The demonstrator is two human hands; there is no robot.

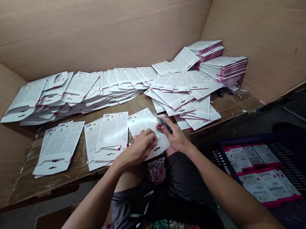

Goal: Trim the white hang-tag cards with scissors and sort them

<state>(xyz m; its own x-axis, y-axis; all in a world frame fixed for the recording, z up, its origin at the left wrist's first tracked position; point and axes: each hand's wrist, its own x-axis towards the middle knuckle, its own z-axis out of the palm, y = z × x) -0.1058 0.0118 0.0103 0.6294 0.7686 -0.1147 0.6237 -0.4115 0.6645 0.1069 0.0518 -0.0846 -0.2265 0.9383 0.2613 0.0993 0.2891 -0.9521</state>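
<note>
A white printed envelope (142,120) lies at the table's front edge, its slotted flap toward me. My left hand (146,142) rests on it with the fingers curled; whether anything is between them is hidden. At the envelope's right side, my right hand (173,133) is closed around a small dark teal tool (165,125), with its fingertips near the envelope's edge. Just left of it, another envelope (113,130) overlaps a second one and shows a shiny coloured strip at its opening. Farther left lie more overlapping envelopes (59,144).
Long rows of envelopes (82,86) line the back, and a loose heap (179,98) lies at centre right. Stacks (225,66) stand by the right cardboard wall (274,36). A blue basket (245,141) with pink-and-white packets is at lower right. Pink-and-white scraps (157,169) show between my legs.
</note>
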